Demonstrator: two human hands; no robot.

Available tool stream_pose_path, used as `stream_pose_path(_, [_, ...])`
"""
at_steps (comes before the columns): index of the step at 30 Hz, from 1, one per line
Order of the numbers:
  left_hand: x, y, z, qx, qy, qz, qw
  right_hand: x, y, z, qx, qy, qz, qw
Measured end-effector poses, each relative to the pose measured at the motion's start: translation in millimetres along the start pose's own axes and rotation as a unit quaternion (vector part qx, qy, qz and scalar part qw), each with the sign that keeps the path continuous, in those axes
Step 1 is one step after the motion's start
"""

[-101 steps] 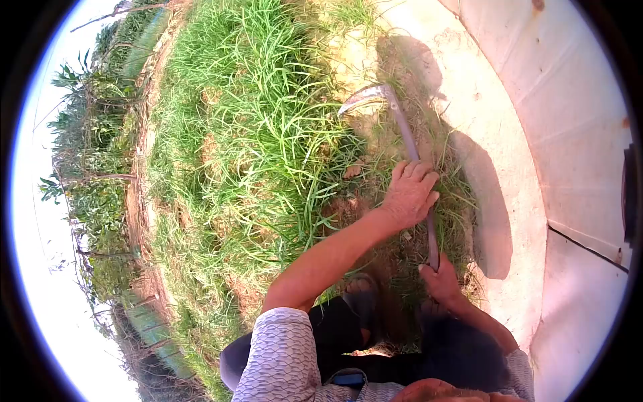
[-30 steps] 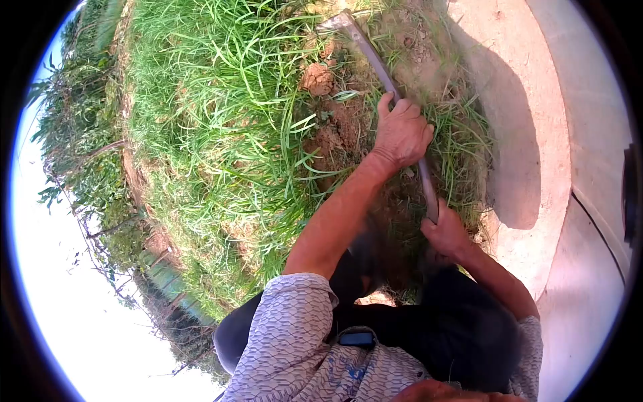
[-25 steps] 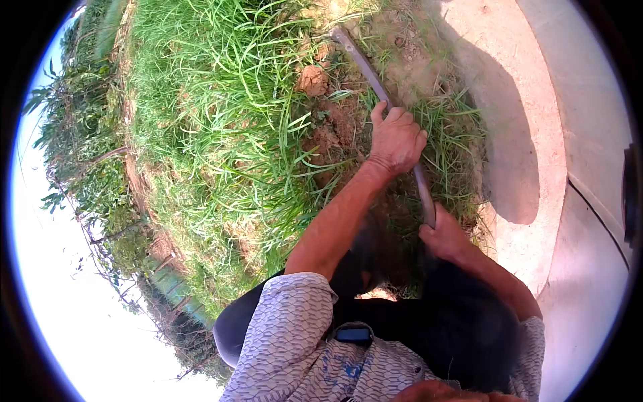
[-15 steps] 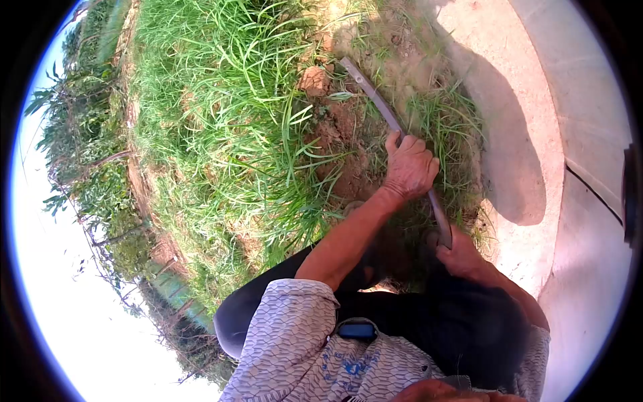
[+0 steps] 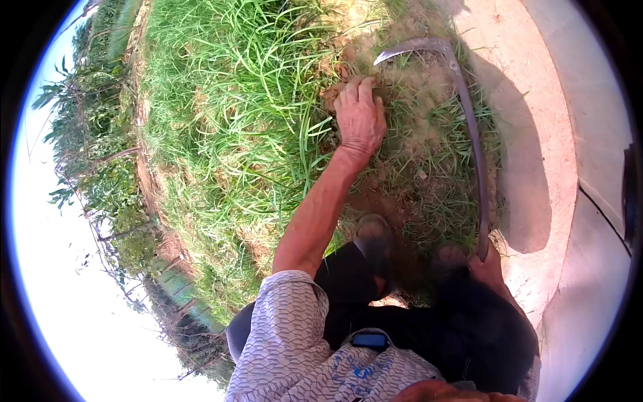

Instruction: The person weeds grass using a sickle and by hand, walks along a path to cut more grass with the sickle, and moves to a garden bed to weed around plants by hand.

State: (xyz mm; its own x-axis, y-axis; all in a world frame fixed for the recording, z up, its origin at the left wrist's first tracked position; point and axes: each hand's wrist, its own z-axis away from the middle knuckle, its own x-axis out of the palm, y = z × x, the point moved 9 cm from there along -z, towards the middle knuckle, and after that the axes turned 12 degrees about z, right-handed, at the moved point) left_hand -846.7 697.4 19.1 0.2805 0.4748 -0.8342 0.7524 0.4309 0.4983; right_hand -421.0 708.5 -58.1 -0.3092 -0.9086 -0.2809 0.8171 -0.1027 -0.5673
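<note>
My left hand (image 5: 360, 115) is off the tool and lies palm down on the brown soil beside the green grass (image 5: 261, 100), its thumb apart from the fingers. A reddish clod (image 5: 329, 96) is by its fingertips. The fingertips are partly lost against the soil. My right hand (image 5: 488, 265) is wrapped round the lower end of a long-handled sickle (image 5: 474, 134). The curved blade points left, above and to the right of my left hand, over trampled grass.
A pale concrete strip (image 5: 546, 134) with a shadow on it curves along the right, beside a light wall (image 5: 593, 254). My feet and dark-trousered knees (image 5: 482, 321) are below the hands. Bushes (image 5: 94, 161) stand at the far left.
My left hand has let go of the sickle handle and moved up and left to the soil. My right hand has shifted right with the sickle, whose blade now shows clearly.
</note>
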Motion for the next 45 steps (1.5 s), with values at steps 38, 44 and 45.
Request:
stream_pose_path(38, [-37.2,-173.2,-11.1,-0.168,-0.134,-0.186,0.959,36.2,-65.5,-18.5,-0.047,-0.145,0.143,0.978])
stream_pose_path(44, [-32.3,-164.3,2.4,-0.148,-0.152,-0.148,0.966,66.3,-1.2,-18.8,-0.082,-0.134,0.161,0.974])
stream_pose_path(45, [-32.2,-157.9,7.8,-0.123,-0.152,-0.143,0.97,58.3,5.2,-7.2,-0.077,-0.134,0.153,0.976])
